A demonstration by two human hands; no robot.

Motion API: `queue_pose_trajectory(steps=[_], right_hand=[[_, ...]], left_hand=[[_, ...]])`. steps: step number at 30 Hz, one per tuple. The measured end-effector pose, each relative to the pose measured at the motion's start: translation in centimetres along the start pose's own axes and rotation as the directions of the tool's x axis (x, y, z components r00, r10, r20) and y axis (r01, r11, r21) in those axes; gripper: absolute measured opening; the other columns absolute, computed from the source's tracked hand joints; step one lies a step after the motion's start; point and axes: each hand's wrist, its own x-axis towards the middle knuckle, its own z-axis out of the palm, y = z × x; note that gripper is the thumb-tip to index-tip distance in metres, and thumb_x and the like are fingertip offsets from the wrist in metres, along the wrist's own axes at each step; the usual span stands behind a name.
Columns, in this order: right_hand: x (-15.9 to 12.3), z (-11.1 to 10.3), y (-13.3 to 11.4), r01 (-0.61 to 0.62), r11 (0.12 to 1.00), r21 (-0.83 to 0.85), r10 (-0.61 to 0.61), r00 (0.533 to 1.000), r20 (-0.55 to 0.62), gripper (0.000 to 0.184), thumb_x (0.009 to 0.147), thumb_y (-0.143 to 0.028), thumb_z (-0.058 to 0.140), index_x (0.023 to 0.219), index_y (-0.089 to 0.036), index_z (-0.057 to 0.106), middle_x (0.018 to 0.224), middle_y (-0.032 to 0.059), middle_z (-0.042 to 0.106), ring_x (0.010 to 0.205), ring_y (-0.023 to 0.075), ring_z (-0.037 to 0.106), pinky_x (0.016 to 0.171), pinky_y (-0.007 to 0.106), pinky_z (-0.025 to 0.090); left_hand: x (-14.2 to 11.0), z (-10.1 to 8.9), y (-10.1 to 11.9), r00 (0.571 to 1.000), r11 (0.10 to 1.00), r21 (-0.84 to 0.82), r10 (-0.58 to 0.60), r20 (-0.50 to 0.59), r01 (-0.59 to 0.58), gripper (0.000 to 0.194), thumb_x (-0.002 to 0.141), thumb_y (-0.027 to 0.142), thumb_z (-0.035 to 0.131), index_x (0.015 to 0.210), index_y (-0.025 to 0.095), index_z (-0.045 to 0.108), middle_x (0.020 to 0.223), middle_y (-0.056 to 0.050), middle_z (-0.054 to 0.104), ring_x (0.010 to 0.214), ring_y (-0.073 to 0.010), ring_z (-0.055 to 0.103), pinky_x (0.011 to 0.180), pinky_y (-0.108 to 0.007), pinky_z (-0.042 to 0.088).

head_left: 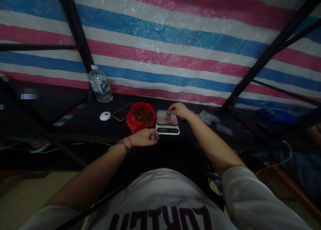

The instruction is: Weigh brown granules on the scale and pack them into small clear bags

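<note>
My right hand (178, 110) reaches over a small kitchen scale (167, 127), its fingers pinched above a little filled clear bag (168, 116) standing on the weighing plate. Whether the fingers touch the bag I cannot tell. My left hand (145, 137) rests at the table's near edge, closed round a small clear object (154, 136) that looks like a plastic bag. A red bag (132, 121) full of small brown pieces lies open just left of the scale.
On the dark table stand a water bottle (100, 84), a white oval object (105, 116) and a phone (122, 112) to the left. Clear plastic bags (208, 117) lie right of the scale. Black frame poles (75, 29) rise against a striped tarp (175, 32).
</note>
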Motion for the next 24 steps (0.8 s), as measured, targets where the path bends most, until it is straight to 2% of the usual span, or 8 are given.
queue_pose_trajectory(steps=[8,24], right_hand=[[0.77,0.68,-0.22,-0.017,1.000,-0.005,0.017,1.000,0.010,0.014,0.075,-0.013,0.068,0.087,-0.015,0.074,0.080,0.0028,0.073,0.072,0.0128,0.065,0.066,0.020,0.045],[0.34,0.68,-0.53,-0.023,1.000,0.020,0.024,1.000,-0.018,0.014,0.076,-0.014,0.066,0.088,-0.014,0.073,0.082,0.0048,0.072,0.072,0.0136,0.064,0.067,0.021,0.046]], left_hand=[[-0.03,-0.17,0.01,1.000,1.000,-0.023,0.007,0.010,-0.007,0.023,0.077,0.034,0.061,0.093,0.018,0.060,0.081,0.000,0.063,0.070,-0.0128,0.057,0.064,-0.022,0.042],[-0.08,-0.10,-0.02,1.000,0.999,-0.032,0.010,0.001,-0.010,0.022,0.076,0.033,0.061,0.093,0.018,0.060,0.081,0.000,0.063,0.070,-0.0123,0.056,0.063,-0.021,0.041]])
